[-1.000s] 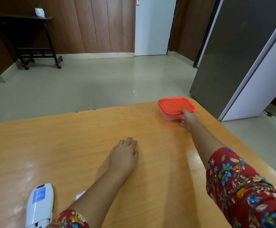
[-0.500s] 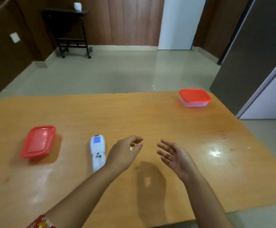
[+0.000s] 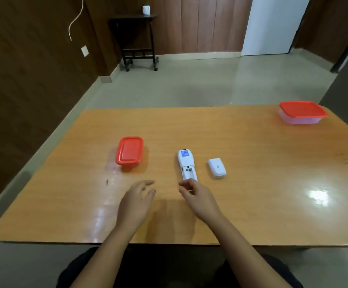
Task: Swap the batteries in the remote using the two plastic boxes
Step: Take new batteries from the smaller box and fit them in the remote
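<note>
Head view. The remote [image 3: 186,165] lies face down near the middle of the surface [image 3: 252,183], its battery bay uncovered; the detached cover [image 3: 217,168] lies just beside it on the right. Whether cells sit in the bay cannot be told at this size. One red-lidded box [image 3: 130,150] stands to the left of the remote, lid on; a second box [image 3: 302,112], also lidded, stands well apart at the far right corner. The left hand [image 3: 136,201] hovers near the front edge, fingers loosely curled and apart, holding nothing. The right hand [image 3: 196,195] is at the near end of the remote, its thumb and fingers drawn close together; whether it pinches anything, or touches the remote, cannot be told.

Progress, as judged: the opening step is done, since the cover is off. Both boxes are shut, so any transfer of cells between bay and boxes cannot be confirmed. Left to do, at least: refit the cover.
</note>
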